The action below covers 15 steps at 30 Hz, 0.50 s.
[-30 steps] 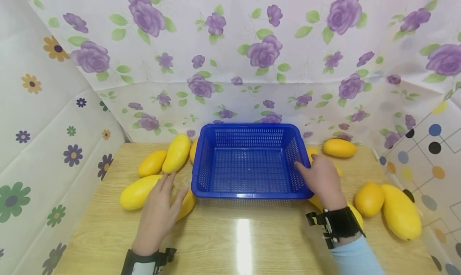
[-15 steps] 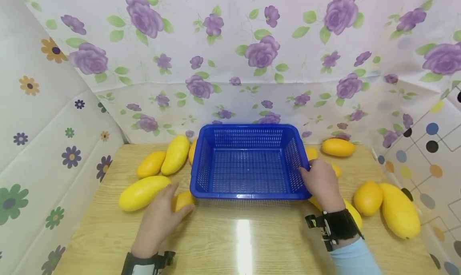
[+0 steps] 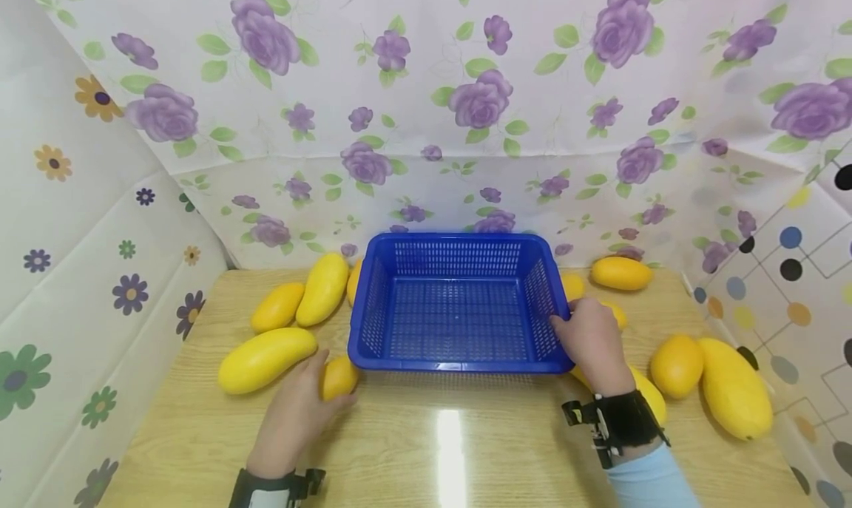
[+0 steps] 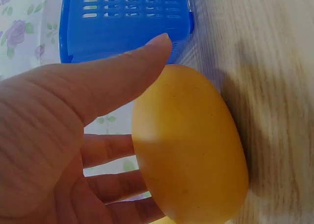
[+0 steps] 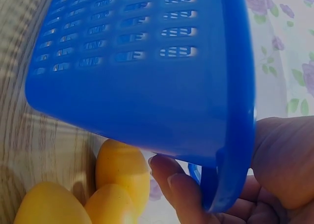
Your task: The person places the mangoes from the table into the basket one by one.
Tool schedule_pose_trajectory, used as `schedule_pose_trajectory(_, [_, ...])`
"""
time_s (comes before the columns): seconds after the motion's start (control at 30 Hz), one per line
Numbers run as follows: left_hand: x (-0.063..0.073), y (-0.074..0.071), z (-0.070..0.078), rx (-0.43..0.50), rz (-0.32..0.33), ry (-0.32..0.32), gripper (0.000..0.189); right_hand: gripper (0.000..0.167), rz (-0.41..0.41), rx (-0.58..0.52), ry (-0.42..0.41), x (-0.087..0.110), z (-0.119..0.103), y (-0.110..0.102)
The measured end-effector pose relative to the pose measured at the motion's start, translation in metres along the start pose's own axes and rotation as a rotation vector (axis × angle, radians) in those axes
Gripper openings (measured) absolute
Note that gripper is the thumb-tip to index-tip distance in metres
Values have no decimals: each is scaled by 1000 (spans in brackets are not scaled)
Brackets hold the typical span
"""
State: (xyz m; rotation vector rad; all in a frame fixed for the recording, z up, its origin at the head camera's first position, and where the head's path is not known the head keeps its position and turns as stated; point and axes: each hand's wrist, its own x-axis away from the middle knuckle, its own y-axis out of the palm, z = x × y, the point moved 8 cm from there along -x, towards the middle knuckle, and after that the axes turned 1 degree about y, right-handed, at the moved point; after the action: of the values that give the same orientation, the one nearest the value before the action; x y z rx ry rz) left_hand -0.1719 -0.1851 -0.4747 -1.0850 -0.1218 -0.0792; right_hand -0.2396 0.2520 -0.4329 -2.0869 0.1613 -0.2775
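Note:
An open blue plastic basket (image 3: 455, 323) with perforated walls holds the middle of the table. My right hand (image 3: 595, 345) grips its right rim, thumb over the inside and fingers under the lip (image 5: 239, 111) on the outside. To the basket's front left lies a yellow-orange mango (image 4: 191, 145). My left hand (image 3: 293, 412) is around that mango, the fingers (image 4: 115, 184) fairly straight along its far side and the thumb (image 4: 122, 74) stretched past its upper end. The mango's lower side is hidden in the head view.
A long yellow mango (image 3: 266, 360) and several others lie left of the basket. On the right are a mango at the back (image 3: 622, 273), a round orange-yellow one (image 3: 677, 366) and a long one (image 3: 735, 390). Flowered cloth (image 3: 426, 109) hangs behind.
My left hand has dropped from above the mango to around it, the fingers coming down beside it. My right hand has lowered slightly and closed on the basket's rim.

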Motion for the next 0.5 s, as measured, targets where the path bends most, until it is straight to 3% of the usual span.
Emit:
schedule_pose_trajectory(0.2, [1,1,0,8,-2,-1,86,38,-9,-2,14,1,2,0])
schedule_pose_trajectory(0.5, [-2,2,-3,-14,19,-14,88,37,-7,-12,7,-2,3,-2])
